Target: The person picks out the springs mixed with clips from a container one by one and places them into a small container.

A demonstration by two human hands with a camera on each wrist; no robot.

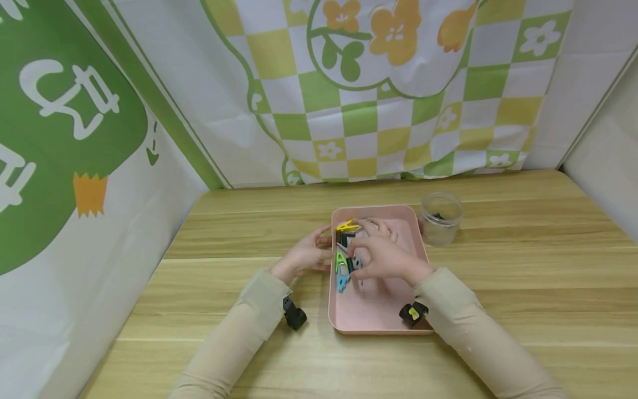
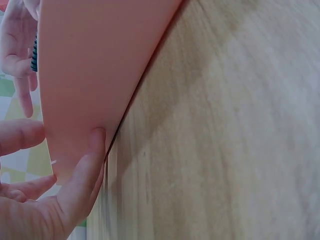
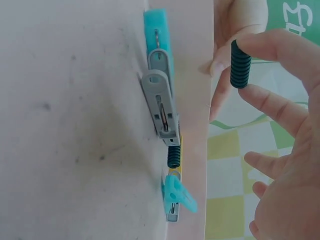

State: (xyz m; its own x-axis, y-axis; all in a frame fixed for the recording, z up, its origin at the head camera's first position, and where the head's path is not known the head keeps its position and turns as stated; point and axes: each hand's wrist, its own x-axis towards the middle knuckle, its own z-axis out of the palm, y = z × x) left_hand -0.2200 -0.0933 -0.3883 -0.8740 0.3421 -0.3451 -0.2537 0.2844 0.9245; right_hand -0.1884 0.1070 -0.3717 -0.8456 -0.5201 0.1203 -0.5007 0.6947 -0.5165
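Observation:
In the head view my right hand (image 1: 381, 255) is over the left part of a pink tray (image 1: 384, 318). Its thumb and index finger pinch a dark coil spring (image 3: 240, 65) by the two ends; the other fingers are spread. My left hand (image 1: 309, 255) is at the tray's left side, its fingertips (image 2: 96, 137) touching the outer wall and rim. Along the inner left edge lie a yellow clothespin (image 1: 347, 225), a green clothespin (image 1: 341, 259), a blue clothespin (image 1: 342, 284) and a grey clothespin (image 3: 161, 107). Another dark spring (image 3: 174, 156) lies among them. My right hand partly covers the group.
A clear round jar (image 1: 441, 230) with something dark inside stands just beyond the tray's right edge. Wood tabletop (image 1: 239, 233) surrounds the tray. A patterned cloth (image 1: 359, 127) hangs behind the table. Black wrist devices (image 1: 295, 316) sit below both wrists.

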